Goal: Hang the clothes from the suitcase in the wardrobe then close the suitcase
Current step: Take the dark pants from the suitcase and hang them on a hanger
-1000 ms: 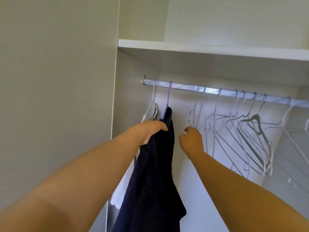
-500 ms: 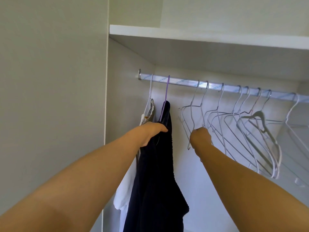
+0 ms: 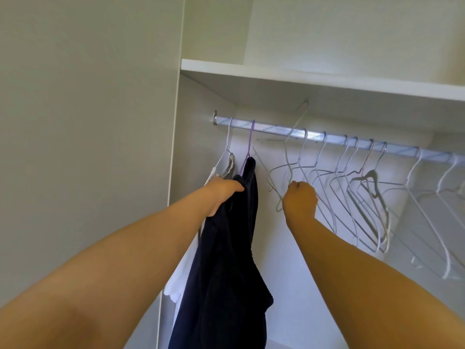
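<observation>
Dark blue cloth is bunched in the left hand [image 3: 222,191], which is closed tight on the dark blue garment [image 3: 226,260]. It hangs from a purple hanger [image 3: 247,149] on the rail [image 3: 327,137], beside a white garment [image 3: 186,260]. The right hand [image 3: 300,201] is closed around a wire hanger [image 3: 289,170] whose hook sits above the rail, off it. The suitcase is not in view. I think the step is getting an empty hanger for more clothes. Next, that hanger must come clear of the other empty hangers [image 3: 364,197] without snagging.
</observation>
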The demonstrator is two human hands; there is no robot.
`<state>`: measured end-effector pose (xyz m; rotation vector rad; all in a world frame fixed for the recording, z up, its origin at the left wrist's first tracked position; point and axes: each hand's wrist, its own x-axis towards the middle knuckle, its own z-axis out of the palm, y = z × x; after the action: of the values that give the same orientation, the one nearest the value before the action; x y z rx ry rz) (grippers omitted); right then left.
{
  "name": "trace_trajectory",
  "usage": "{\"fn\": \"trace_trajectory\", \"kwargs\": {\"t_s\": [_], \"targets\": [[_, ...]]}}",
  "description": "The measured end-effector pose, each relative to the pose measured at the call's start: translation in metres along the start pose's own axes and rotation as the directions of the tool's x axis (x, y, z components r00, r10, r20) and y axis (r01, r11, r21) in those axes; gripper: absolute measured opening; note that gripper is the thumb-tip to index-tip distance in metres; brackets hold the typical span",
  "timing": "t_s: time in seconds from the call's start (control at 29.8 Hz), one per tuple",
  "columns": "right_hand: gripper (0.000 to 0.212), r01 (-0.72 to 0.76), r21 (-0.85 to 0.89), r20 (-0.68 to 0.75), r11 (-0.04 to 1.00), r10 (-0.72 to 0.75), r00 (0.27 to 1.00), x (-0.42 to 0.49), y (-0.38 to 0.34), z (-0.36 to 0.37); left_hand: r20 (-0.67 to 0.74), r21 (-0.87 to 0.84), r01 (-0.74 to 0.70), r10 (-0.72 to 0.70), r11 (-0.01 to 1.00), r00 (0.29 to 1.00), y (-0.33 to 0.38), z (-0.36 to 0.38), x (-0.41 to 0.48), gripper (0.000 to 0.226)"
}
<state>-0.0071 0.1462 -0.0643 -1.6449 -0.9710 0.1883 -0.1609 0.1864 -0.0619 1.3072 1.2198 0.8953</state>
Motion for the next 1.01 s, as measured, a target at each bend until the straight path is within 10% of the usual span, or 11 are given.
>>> {"fn": "trace_trajectory", "kwargs": {"t_s": [0.34,0.5,1.01], "targets": [[0.019,-0.125,0.439,-0.139,0.89,0.204,0.969,-0.077,0.043,-0.089,-0.118,-0.113,-0.083,0.07,0.99,0.991,-0.016,0.028,-0.095,0.093],[0.016,-0.285,0.653,0.025,0.701,0.357,0.934,-0.125,0.057,-0.135,-0.144,-0.086,-0.096,0.083,0.992,0.986,-0.024,0.041,-0.161,0.058],[0.04,-0.387,0.51,0.436,0.768,0.158,0.886,-0.234,0.077,-0.202,-0.199,-0.16,-0.058,0.025,0.985,0.98,-0.055,0.034,-0.288,0.042]]}}
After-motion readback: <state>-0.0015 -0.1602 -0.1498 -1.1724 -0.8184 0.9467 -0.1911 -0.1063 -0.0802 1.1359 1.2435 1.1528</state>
